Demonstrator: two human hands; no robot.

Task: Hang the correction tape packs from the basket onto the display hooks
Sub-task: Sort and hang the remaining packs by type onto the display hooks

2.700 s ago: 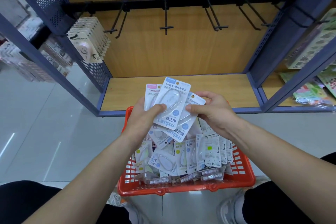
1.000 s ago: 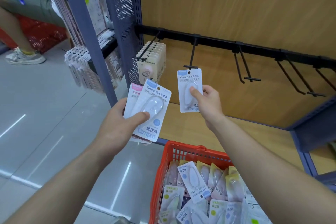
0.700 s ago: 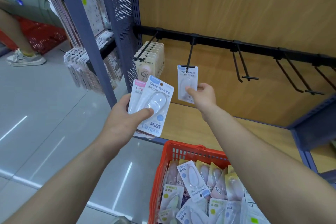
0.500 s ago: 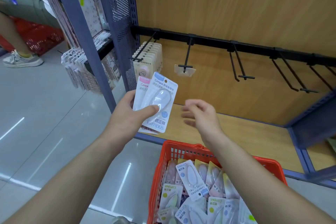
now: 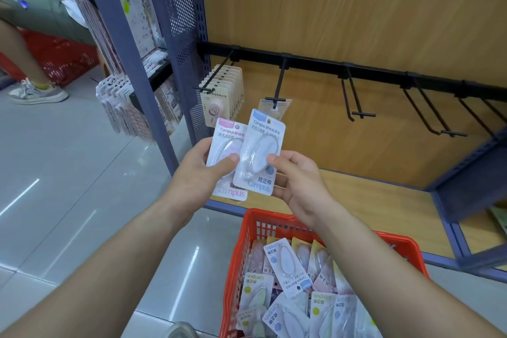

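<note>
Shelving fills the upper frame, its black hook rail (image 5: 356, 70) mostly bare; one pack (image 5: 275, 107) now hangs on the second hook, released half a second ago. Below, the red basket (image 5: 274, 223) holds many more. At centre, the right hand (image 5: 299, 184) has come back, its grip clamped on the blue-topped pack (image 5: 260, 151) (likely next up), while the left hand (image 5: 197, 175) pinches the pink-topped pack (image 5: 226, 145).

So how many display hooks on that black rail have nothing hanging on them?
3 in view: one right of the hook with a single pack, then two further right. The frame edge may hide more.
</note>
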